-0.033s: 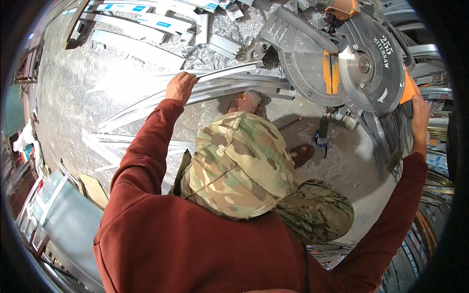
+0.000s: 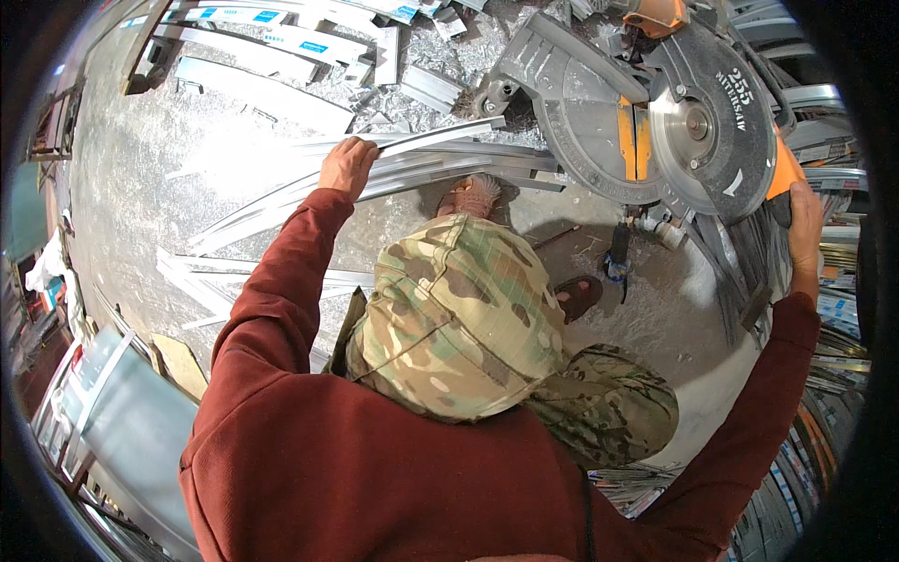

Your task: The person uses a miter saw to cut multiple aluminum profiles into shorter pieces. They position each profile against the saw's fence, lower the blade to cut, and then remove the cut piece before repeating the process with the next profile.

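Left hand point(image 2: 347, 169), between 10 and 11 o'clock from the view centre: grip closed on a long, narrow, silver metal strip point(image 2: 440, 138). The strip extends toward 12 o'clock, its far end near the large grey-and-black circular-blade saw point(image 2: 670, 122) at 2 o'clock. Right hand point(image 2: 803, 229), just short of 3 o'clock: positioned at the saw's orange-and-black handle point(image 2: 787, 169); its fingers are partly hidden, so grip closure cannot be told. Wide, flat, silver metal offcuts point(image 2: 253, 89) lie on the grey floor point(image 2: 122, 187) at 11 o'clock.
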Motion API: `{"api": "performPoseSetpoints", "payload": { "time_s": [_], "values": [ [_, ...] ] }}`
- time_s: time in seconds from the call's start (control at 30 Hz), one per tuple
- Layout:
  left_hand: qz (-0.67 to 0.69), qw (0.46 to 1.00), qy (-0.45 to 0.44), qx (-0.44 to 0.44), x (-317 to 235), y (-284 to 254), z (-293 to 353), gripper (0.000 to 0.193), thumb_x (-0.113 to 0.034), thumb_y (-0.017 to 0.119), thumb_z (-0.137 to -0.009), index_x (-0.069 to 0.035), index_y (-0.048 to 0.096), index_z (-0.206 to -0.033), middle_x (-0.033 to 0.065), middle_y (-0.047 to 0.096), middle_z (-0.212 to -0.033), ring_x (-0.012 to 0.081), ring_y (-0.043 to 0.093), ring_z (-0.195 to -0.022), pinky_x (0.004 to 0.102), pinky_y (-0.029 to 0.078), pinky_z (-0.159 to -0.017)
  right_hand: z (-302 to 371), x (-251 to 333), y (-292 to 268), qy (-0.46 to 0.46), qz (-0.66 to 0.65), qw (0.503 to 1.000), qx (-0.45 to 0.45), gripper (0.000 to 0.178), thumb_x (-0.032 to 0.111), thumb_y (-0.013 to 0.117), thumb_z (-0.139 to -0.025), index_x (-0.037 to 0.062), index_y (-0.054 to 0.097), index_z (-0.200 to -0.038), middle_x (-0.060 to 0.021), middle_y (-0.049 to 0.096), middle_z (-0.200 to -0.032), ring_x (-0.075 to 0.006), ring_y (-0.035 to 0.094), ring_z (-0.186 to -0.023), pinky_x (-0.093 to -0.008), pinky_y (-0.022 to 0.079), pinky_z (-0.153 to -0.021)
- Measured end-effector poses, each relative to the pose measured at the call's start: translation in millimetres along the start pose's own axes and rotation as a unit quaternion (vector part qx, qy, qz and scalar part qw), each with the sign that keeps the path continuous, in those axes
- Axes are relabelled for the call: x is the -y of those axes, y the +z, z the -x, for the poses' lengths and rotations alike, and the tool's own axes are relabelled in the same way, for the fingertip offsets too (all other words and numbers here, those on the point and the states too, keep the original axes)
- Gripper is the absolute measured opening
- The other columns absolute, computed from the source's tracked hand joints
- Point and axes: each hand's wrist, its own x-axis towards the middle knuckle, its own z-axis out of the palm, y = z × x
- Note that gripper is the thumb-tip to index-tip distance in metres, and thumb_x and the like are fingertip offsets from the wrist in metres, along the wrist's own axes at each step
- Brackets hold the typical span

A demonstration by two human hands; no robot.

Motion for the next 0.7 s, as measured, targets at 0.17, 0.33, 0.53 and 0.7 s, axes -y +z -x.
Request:
{"api": "performPoseSetpoints", "payload": {
  "time_s": [0.17, 0.33, 0.53, 0.7],
  "values": [
    [0.038, 0.996, -0.076, 0.031, -9, 9, -13, 0.018, -0.022, 0.056, -0.094, -0.006, 0.063, -0.092, 0.0134, 0.066, -0.089, 0.0338, 0.064, -0.084, 0.0430, 0.050, -0.073, -1, 0, -2, 0.003, -0.037, 0.999, 0.027, 0.037, 0.027, 0.045, -0.100, -0.0067, 0.054, -0.089, -0.0125, 0.053, -0.081, -0.0213, 0.048, -0.078, -0.0323, 0.041, -0.077],
    [0.026, 0.998, -0.015, 0.056, -1, 23, -22, 0.041, -0.037, 0.071, -0.083, -0.011, 0.060, -0.113, 0.0106, 0.066, -0.093, 0.0325, 0.064, -0.084, 0.0431, 0.051, -0.076, -3, 8, -3, 0.020, -0.062, 0.997, 0.052, 0.036, 0.026, 0.044, -0.100, -0.0063, 0.054, -0.090, -0.0108, 0.053, -0.081, -0.0192, 0.048, -0.079, -0.0316, 0.040, -0.076],
    [-0.052, 0.992, 0.037, 0.107, 21, 44, -21, 0.046, -0.024, 0.072, -0.082, -0.018, 0.057, -0.125, 0.0066, 0.059, -0.095, 0.0283, 0.063, -0.082, 0.0403, 0.053, -0.072, -3, 3, -5, 0.014, -0.063, 0.996, 0.064, 0.037, 0.027, 0.044, -0.101, -0.0074, 0.058, -0.097, -0.0107, 0.057, -0.085, -0.0184, 0.051, -0.083, -0.0317, 0.041, -0.079],
    [-0.034, 0.990, 0.076, 0.114, 25, 44, -21, 0.049, -0.019, 0.067, -0.085, -0.020, 0.056, -0.132, 0.0072, 0.060, -0.101, 0.0288, 0.061, -0.089, 0.0409, 0.052, -0.078, -3, -3, -5, 0.027, -0.062, 0.996, 0.063, 0.037, 0.027, 0.045, -0.101, -0.0073, 0.059, -0.097, -0.0097, 0.059, -0.087, -0.0181, 0.052, -0.084, -0.0320, 0.041, -0.080]
  ]
}}
